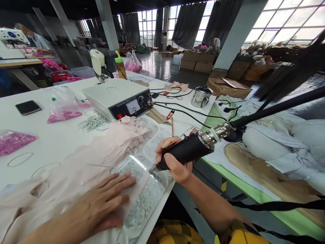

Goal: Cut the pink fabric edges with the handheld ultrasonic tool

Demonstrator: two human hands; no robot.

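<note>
My right hand [172,159] is closed around a black handheld tool [188,149] with a metal collar and a thick black cable. Its tip points down at a clear plastic tray [149,193] of tiny pale beads at the table's front edge. My left hand [101,205] lies flat, fingers spread, on pale pink fabric [101,152] beside the tray. A white control box [119,98] with a dial and knobs stands behind the fabric, and thin black cables run from it.
On the white table [38,142] lie bags of pink pieces [62,113], white rings [92,122], a phone [28,107], orange snips [170,114] and a metal mug [201,96]. A green-edged table [254,193] with white cloth is at right. Another person [34,39] works far left.
</note>
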